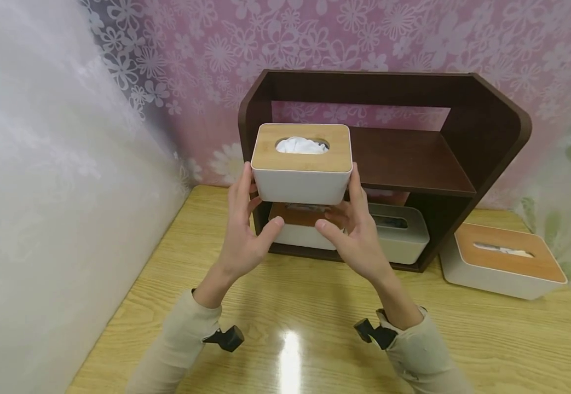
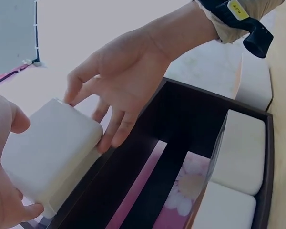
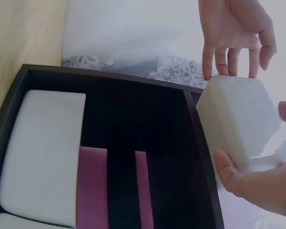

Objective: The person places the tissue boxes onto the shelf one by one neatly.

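Note:
A tissue box (image 1: 302, 187) with a white body, bamboo-coloured lid and white tissue in its oval slot is held up in front of the dark shelf's left part. My left hand (image 1: 246, 232) holds its left side and my right hand (image 1: 359, 235) its right side, both thumbs apart from its front face. Fingers of each hand reach toward its underside. In the left wrist view the white box (image 2: 52, 148) is between both hands. From the right wrist, the left hand (image 3: 236, 33) appears with fairly straight fingers touching the box (image 3: 243, 112).
The dark brown two-level shelf (image 1: 408, 158) stands on the wooden table (image 1: 285, 306). Its lower level holds another wooden-lidded tissue box (image 1: 305, 235) and a grey-lidded one (image 1: 398, 241). A larger tissue box (image 1: 507, 268) sits outside, right. A pale curtain (image 1: 58, 191) borders the left.

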`<action>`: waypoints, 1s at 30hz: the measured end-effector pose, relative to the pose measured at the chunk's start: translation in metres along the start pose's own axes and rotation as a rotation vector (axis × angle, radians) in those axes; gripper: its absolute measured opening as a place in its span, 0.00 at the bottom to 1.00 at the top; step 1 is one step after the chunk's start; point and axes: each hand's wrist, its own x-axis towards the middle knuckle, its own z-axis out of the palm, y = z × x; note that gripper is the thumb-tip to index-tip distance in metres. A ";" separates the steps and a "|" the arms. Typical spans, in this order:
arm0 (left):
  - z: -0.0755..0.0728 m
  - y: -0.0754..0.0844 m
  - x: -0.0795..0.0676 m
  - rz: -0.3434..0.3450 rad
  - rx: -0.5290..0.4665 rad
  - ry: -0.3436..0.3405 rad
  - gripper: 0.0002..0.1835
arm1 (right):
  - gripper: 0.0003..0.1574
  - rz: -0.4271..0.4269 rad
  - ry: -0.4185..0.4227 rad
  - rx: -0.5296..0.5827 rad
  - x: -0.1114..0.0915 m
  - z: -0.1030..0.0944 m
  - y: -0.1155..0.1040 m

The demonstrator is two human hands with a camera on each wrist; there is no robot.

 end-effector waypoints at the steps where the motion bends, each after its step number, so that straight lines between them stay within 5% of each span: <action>1: -0.001 -0.001 0.002 0.001 0.001 -0.008 0.48 | 0.65 0.003 0.000 -0.018 0.002 -0.001 -0.001; 7: -0.004 -0.005 0.010 -0.033 -0.020 -0.032 0.47 | 0.61 0.021 0.018 -0.145 0.011 -0.008 -0.004; 13: -0.002 -0.007 0.015 -0.059 -0.027 -0.030 0.45 | 0.57 0.006 0.051 -0.127 0.015 -0.009 -0.002; 18: -0.001 -0.006 0.019 -0.080 0.017 -0.043 0.43 | 0.52 -0.024 0.092 -0.092 0.018 -0.008 0.000; 24: 0.000 -0.006 0.023 -0.108 0.101 -0.052 0.44 | 0.51 -0.057 0.146 -0.200 0.019 -0.008 -0.003; 30: 0.001 -0.006 0.029 -0.078 0.192 -0.044 0.44 | 0.51 -0.015 0.103 -0.198 0.023 -0.008 -0.009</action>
